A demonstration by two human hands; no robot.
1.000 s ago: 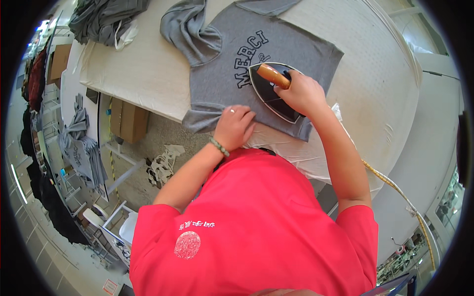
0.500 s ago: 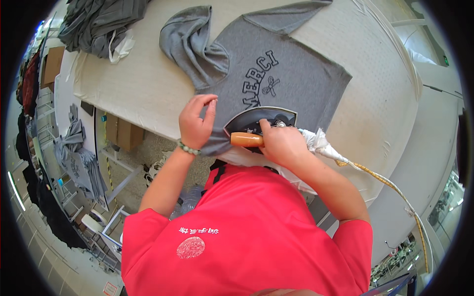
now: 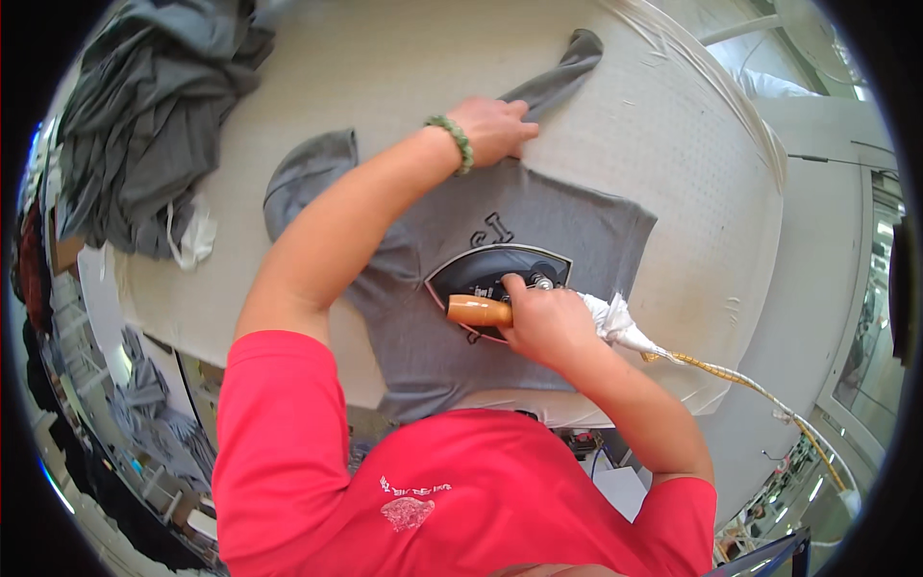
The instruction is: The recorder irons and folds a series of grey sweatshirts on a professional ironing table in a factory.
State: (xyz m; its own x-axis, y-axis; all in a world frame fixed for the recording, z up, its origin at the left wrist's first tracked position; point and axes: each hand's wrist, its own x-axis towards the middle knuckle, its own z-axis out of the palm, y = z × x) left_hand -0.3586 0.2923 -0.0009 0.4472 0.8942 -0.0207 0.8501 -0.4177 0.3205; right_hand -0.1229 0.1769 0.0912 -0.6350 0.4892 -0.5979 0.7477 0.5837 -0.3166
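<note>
From the head camera, a grey T-shirt (image 3: 567,226) with dark letters lies flat on a big padded ironing table (image 3: 673,125) with a pale cover. The shirt sits near the close edge of the table, and its bottom hem reaches right to that edge.

The right hand (image 3: 543,322) is wrapped around the wooden handle (image 3: 478,310) of a dark iron (image 3: 490,269). The fingers are curled tight on the handle, pressed together. The iron sits flat on the middle of the shirt, right on top of the letters, so most of them are hidden. A cord wrapped in white cloth (image 3: 615,322) runs from the back of the iron and turns into a yellow braided cord (image 3: 731,370) that goes off over the right edge of the table.

The left hand (image 3: 495,125) reaches far across, toward the far edge of the table. It lies on the shirt where one sleeve (image 3: 562,72) starts. The fingers are close together and press down on the cloth. A green bead bracelet (image 3: 454,142) is on the wrist. The left arm crosses over the shirt and hides part of it.

The other sleeve (image 3: 308,178) is bunched up to the left of the arm. A heap of grey clothes (image 3: 144,115) lies at the far left corner of the table, well apart from the shirt. The person wears a red shirt (image 3: 452,500).
</note>
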